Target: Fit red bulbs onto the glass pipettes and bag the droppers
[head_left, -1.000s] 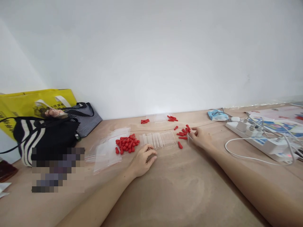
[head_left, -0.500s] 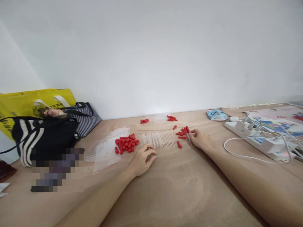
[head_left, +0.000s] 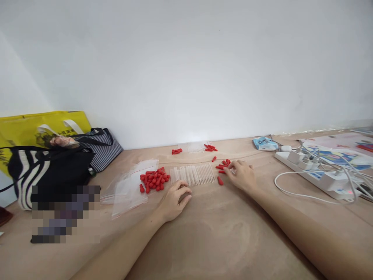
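My left hand rests on the table with its fingers loosely curled and apart, holding nothing, at the near left end of a row of thin clear tubes. A large heap of red rubber bulbs lies left of that row. To the right, my right hand is closed beside a small group of red bulbs; a thin clear tube shows at its fingertips, mostly covered by the fingers. One loose red bulb lies just left of this hand.
Clear zip bags lie left of the heap. More red bulbs and clear tubes are near the wall. A power strip with cables and a blue mask are at right; bags stand at left.
My right hand has turned and moved slightly in over the small group of red bulbs. My left hand keeps its pose. The whole view has shifted a little.
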`<act>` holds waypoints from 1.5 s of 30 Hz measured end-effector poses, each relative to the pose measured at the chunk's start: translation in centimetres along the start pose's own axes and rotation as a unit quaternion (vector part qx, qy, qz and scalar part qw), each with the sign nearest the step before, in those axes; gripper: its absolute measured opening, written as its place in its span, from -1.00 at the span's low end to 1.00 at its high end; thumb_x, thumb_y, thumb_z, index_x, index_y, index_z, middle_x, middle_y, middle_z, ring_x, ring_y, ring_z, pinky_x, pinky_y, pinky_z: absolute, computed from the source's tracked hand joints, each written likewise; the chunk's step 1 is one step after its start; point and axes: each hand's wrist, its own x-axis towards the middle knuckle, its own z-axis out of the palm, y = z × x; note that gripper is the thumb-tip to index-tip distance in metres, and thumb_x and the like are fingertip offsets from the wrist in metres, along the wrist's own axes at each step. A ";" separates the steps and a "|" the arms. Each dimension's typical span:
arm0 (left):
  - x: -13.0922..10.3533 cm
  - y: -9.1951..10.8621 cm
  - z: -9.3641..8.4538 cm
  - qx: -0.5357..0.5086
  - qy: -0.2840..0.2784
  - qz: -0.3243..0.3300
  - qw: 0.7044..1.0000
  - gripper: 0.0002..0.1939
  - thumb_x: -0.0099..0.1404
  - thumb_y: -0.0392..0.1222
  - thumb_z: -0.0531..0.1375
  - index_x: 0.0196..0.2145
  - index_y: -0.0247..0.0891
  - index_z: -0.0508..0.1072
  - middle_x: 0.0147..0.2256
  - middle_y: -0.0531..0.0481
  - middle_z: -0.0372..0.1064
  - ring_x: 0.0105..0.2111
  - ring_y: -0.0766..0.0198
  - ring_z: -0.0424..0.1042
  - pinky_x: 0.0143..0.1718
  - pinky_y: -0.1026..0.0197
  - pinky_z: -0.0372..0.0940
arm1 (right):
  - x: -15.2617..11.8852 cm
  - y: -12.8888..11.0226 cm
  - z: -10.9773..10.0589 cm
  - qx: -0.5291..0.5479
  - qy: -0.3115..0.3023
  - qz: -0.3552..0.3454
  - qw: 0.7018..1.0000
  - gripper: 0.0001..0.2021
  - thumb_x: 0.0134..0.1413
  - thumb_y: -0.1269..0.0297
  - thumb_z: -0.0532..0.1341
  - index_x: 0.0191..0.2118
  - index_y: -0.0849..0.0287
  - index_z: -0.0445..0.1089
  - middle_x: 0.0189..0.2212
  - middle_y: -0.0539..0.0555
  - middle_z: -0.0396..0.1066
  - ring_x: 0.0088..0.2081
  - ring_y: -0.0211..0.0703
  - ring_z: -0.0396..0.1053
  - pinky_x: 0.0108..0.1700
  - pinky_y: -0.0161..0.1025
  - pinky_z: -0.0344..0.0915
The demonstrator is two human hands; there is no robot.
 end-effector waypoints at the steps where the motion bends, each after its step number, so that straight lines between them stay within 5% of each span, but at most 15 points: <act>1: 0.0 0.0 0.0 -0.002 0.000 0.000 1.000 -0.88 0.20 -0.30 0.06 -0.32 -0.24 0.37 -0.22 -0.06 0.24 -0.24 0.24 0.30 -0.19 0.15 0.25 | 0.3 0.7 0.1 -0.011 0.024 0.049 0.998 -0.70 -0.01 0.06 0.01 -0.33 0.15 0.35 -0.26 0.15 0.34 -0.18 -0.01 0.26 -0.12 -0.08 0.04; 4: 0.0 0.0 0.0 -0.005 -0.002 -0.002 1.000 -0.89 0.20 -0.30 0.06 -0.32 -0.23 0.37 -0.24 -0.05 0.24 -0.26 0.25 0.30 -0.21 0.18 0.25 | 1.3 3.5 0.4 -0.032 0.044 0.197 0.979 -0.64 0.00 0.14 0.00 -0.16 0.27 0.30 -0.18 0.30 0.26 -0.11 0.09 0.23 -0.14 -0.08 0.10; 6: 0.0 0.0 -0.1 -0.007 -0.006 -0.002 1.000 -0.89 0.19 -0.31 0.06 -0.33 -0.23 0.37 -0.24 -0.04 0.24 -0.27 0.26 0.30 -0.22 0.18 0.25 | 1.8 5.2 0.8 -0.023 0.008 0.222 0.975 -0.60 -0.04 0.17 0.05 -0.10 0.31 0.27 -0.17 0.32 0.24 -0.11 0.10 0.24 -0.15 -0.10 0.13; 14: 0.0 -0.1 0.0 -0.013 -0.008 -0.003 1.000 -0.89 0.20 -0.30 0.05 -0.32 -0.23 0.36 -0.23 -0.05 0.22 -0.25 0.26 0.30 -0.21 0.18 0.25 | 2.3 6.1 1.4 0.047 0.008 0.177 0.983 -0.55 -0.14 0.48 0.05 -0.02 0.34 0.17 -0.15 0.35 0.21 -0.16 0.00 0.29 -0.19 -0.19 0.19; 22: 0.0 0.0 0.0 -0.012 -0.002 -0.004 1.000 -0.89 0.18 -0.29 0.07 -0.33 -0.23 0.37 -0.24 -0.05 0.24 -0.28 0.25 0.30 -0.23 0.17 0.25 | 3.0 4.3 3.0 0.152 -0.002 0.076 0.985 -0.70 -0.04 0.37 0.03 -0.14 0.27 0.27 -0.29 0.15 0.36 -0.35 -0.20 0.35 -0.34 -0.33 0.26; 33: -0.1 0.1 -0.1 -0.006 -0.014 -0.016 1.000 -0.88 0.19 -0.30 0.06 -0.33 -0.23 0.37 -0.22 -0.06 0.23 -0.26 0.24 0.31 -0.21 0.16 0.25 | 4.1 2.6 4.4 0.113 0.002 0.081 0.990 -0.73 -0.12 0.47 0.06 -0.24 0.31 0.38 -0.29 0.20 0.37 -0.30 -0.16 0.35 -0.24 -0.29 0.24; 45: 0.0 0.1 -0.1 -0.005 -0.009 -0.011 1.000 -0.89 0.18 -0.28 0.07 -0.33 -0.23 0.38 -0.24 -0.05 0.24 -0.29 0.26 0.32 -0.23 0.17 0.26 | 3.0 3.5 4.2 0.127 -0.005 0.084 0.988 -0.70 -0.04 0.25 0.08 -0.20 0.31 0.35 -0.29 0.21 0.37 -0.32 -0.16 0.35 -0.28 -0.30 0.25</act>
